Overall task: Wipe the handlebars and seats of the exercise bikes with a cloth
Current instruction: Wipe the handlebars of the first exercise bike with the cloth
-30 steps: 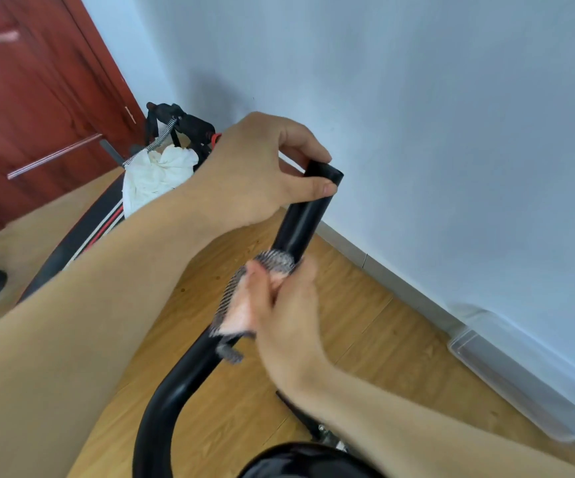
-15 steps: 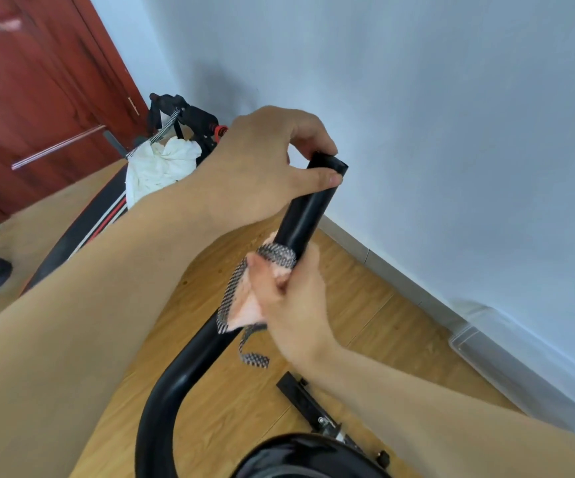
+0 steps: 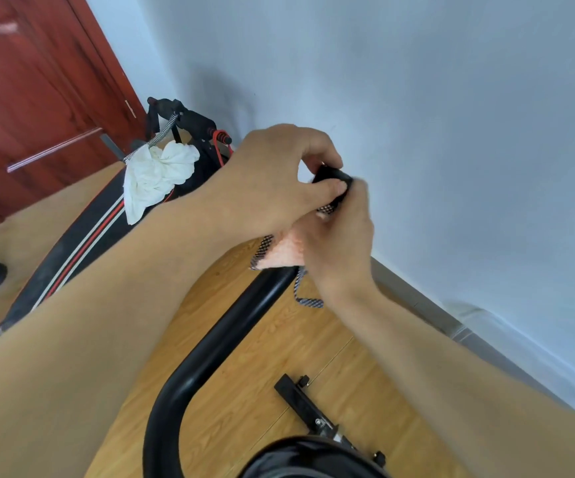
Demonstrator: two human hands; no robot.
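Observation:
A black curved handlebar (image 3: 210,353) of the exercise bike rises from the bottom of the view toward the wall. My left hand (image 3: 272,181) grips its top end, fingers curled over the tip. Just below and to the right, my right hand (image 3: 341,246) holds a pink cloth (image 3: 286,251) with a checked black-and-white border wrapped round the bar. A strip of the border hangs loose under my right wrist. The bar section between the two hands is hidden.
A black sit-up bench (image 3: 82,236) with red and white stripes lies to the left, a white rag (image 3: 155,177) draped on it. A red-brown door (image 3: 31,84) stands at upper left, the wall (image 3: 451,132) close on the right. The bike's base bar (image 3: 300,398) rests on the wooden floor.
My right hand has slid the cloth up the handlebar, from the middle of the bar to just under my left hand at the tip. My left hand keeps its grip.

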